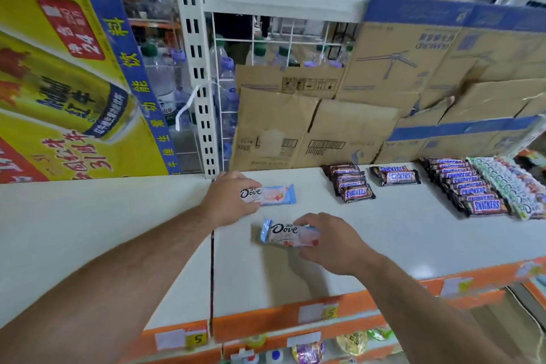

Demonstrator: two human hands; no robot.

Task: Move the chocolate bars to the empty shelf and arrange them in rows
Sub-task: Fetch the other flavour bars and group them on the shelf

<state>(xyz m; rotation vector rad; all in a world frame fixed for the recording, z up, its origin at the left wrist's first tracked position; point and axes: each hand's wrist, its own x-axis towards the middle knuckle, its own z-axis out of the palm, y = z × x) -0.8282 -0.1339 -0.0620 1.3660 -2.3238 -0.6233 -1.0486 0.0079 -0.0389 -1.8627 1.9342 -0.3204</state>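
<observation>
Because both wrappers are glossy, slick film, either bar could skid askew on the smooth white shelf [413, 239] as the hands let go, spoiling the row. The left hand [233, 201] pinches the far Dove bar [271, 195] by its end, left of the small Snickers stack [353, 186]. The right hand [331, 242] curls over the near Dove bar [288, 235], left of and in front of that stack (one end looks slightly raised, judging by its shadow). Both bars are flat, oblong and pale with crimped blue ends. The Snickers packs are dark brown, overlapped like shingles.

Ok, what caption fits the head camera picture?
Left hand holds far Dove bar, right hand holds near Dove bar, on white shelf.
</observation>
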